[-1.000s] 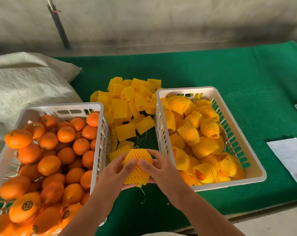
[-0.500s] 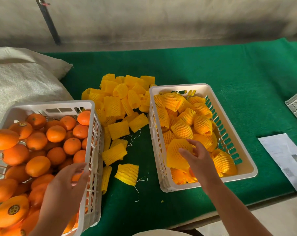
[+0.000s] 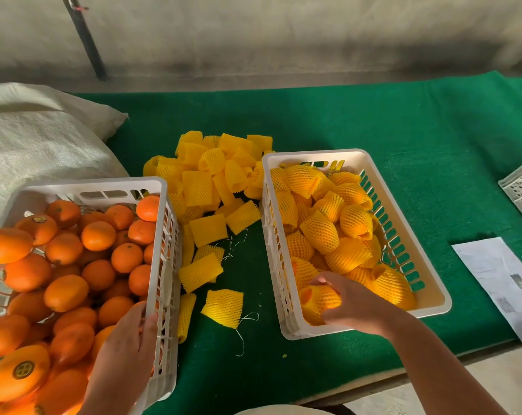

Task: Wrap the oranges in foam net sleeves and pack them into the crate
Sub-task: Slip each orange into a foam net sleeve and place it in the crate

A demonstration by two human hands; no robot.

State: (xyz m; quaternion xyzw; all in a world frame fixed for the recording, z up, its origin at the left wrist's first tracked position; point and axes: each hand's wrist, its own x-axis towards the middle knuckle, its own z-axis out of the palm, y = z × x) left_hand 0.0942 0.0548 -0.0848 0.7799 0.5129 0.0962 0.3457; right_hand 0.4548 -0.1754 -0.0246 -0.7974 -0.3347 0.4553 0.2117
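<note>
the right hand (image 3: 354, 304) had sunk lower into the slotted white crate (image 3: 433, 298), its grip curled round a wrapped orange (image 3: 319, 299) in ridged yellow foam net. the left hand (image 3: 125, 351) had dropped among glossy bare oranges (image 3: 98, 235), grip hidden, cannot tell. loose sleeves (image 3: 222, 307) lay on the green felt counter (image 3: 373, 115).

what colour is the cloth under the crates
Dark green cloth, seen in the head view.

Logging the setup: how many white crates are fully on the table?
2: the crate of bare oranges at near left, the crate of wrapped oranges at centre right. A grey crate peeks in right.
</note>
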